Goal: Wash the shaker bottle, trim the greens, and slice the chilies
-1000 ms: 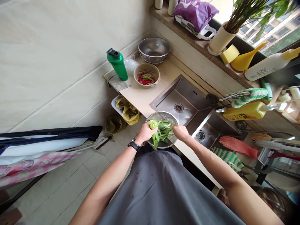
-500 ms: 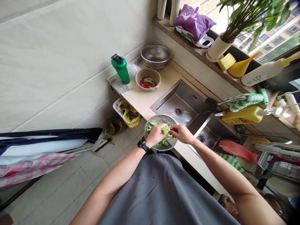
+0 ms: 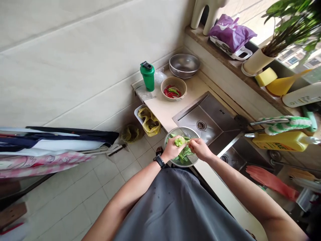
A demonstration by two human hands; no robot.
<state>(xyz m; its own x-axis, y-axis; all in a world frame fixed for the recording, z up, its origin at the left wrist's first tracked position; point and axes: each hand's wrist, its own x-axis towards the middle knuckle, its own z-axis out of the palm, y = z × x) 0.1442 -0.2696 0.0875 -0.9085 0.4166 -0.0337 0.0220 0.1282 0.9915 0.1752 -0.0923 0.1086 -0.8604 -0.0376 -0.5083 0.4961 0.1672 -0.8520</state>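
My left hand [image 3: 173, 148], with a black watch at the wrist, is wrapped round a pale green vegetable heart [image 3: 179, 142] with a leafy, frilled end. My right hand [image 3: 200, 148] pinches at the right side of this heart; what lies between its fingertips is too small to make out. Both hands are over a metal mesh colander [image 3: 196, 132] at the counter's front edge. Loose green leaves [image 3: 186, 156] lie in the colander, partly covered by my hands.
Behind the colander is a steel sink [image 3: 213, 117]. A basket [image 3: 175, 80] of red and green chillies, a steel bowl [image 3: 185, 63] and a green shaker bottle [image 3: 147, 77] stand at the back. Yellow-lined bins [image 3: 151, 124] sit below the counter's left edge. Pink gloves [image 3: 272, 182] lie right.
The view has swung left, so everything appears further right. My left hand still grips the vegetable heart, and my right fingers have curled closer together beside it.
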